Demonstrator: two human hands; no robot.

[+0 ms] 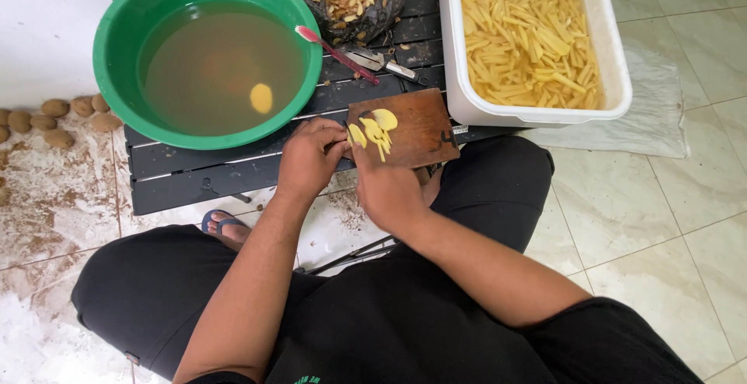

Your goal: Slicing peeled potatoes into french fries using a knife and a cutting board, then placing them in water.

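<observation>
Head view: both hands, left hand (310,157) and right hand (387,189), meet at the near edge of the wooden cutting board (416,127), their grip unclear, just beside the potato slices (373,129) lying on it.

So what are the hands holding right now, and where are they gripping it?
Both the left hand and right hand rest at the near edge of the potato slices on the cutting board; the exact grip cannot be told.

Informal food-preparation area on a tiled floor (669,197) — low black slatted desk (194,170), green basin (117,34) of murky water, white tub (615,80) of cut potato sticks, unwashed potatoes (54,108) on the ground.
</observation>
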